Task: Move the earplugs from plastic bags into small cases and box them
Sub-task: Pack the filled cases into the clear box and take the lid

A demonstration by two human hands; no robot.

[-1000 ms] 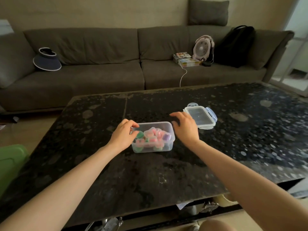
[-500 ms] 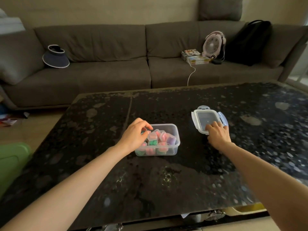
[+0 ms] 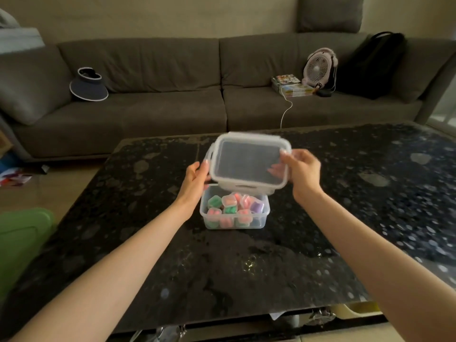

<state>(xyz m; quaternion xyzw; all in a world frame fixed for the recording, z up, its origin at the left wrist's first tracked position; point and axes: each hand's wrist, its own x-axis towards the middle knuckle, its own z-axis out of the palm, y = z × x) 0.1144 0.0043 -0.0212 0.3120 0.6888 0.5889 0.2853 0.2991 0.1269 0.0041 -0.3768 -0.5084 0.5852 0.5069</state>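
Observation:
A clear plastic box (image 3: 264,218) stands on the dark stone table (image 3: 370,218), filled with several small cases (image 3: 229,208) holding pink, green and purple earplugs. Its clear lid (image 3: 249,161) hovers tilted just above the box's far edge. My left hand (image 3: 196,178) grips the lid's left side and my right hand (image 3: 301,169) grips its right side, thumbs on top. No plastic bags are in sight.
A grey sofa (image 3: 172,107) runs behind the table, carrying a dark visor hat (image 3: 88,85), a small fan (image 3: 319,67), books (image 3: 293,86) and a black bag (image 3: 372,65). A green object (image 3: 22,240) sits at the left, below table level.
My right hand picked the lid up from the table at the right and carried it over the box. My left hand left the box and took the lid's left side.

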